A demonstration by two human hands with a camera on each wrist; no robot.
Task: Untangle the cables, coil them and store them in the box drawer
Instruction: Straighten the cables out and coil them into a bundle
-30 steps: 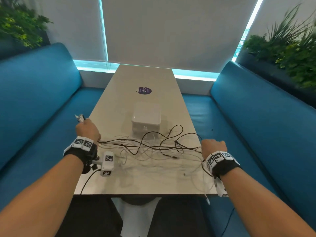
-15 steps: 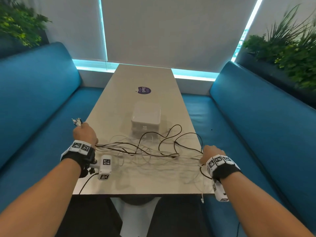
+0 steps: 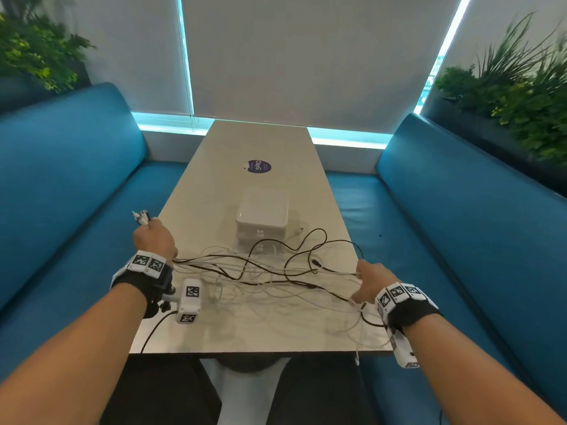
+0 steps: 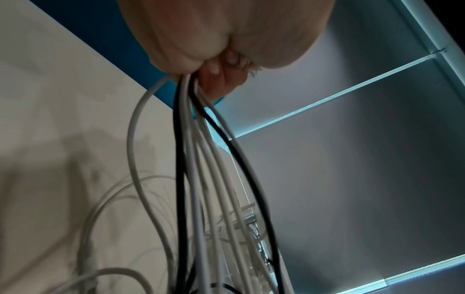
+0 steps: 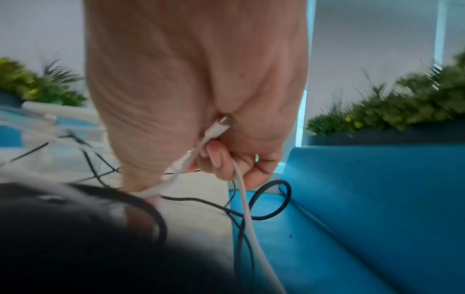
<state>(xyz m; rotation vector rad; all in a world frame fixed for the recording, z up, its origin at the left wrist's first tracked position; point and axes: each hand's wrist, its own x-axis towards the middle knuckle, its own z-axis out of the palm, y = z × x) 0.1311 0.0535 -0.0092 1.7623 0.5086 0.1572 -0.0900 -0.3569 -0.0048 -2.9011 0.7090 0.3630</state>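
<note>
A tangle of black and white cables [image 3: 267, 274] is stretched across the near half of the table [image 3: 245, 329]. My left hand [image 3: 153, 237] grips a bunch of cable ends at the table's left edge; their plugs [image 3: 140, 216] stick out past the fist. In the left wrist view the bundle [image 4: 198, 159] hangs from the closed fingers. At the right edge my right hand [image 3: 369, 279] holds several strands, and its wrist view shows a white cable [image 5: 241, 191] and a white plug [image 5: 219, 127] gripped in the fingers. The white box [image 3: 263, 217] stands just beyond the tangle.
A purple round sticker [image 3: 258, 166] lies further up the table. Blue benches [image 3: 460, 240] run along both sides, with plants [image 3: 515, 96] behind them. A black loop of cable [image 5: 271, 201] hangs over the right bench seat.
The right hand has drawn slightly back and outward at the table's right edge, pulling the strands tighter. The left hand has stayed at the left edge with its bundle.
</note>
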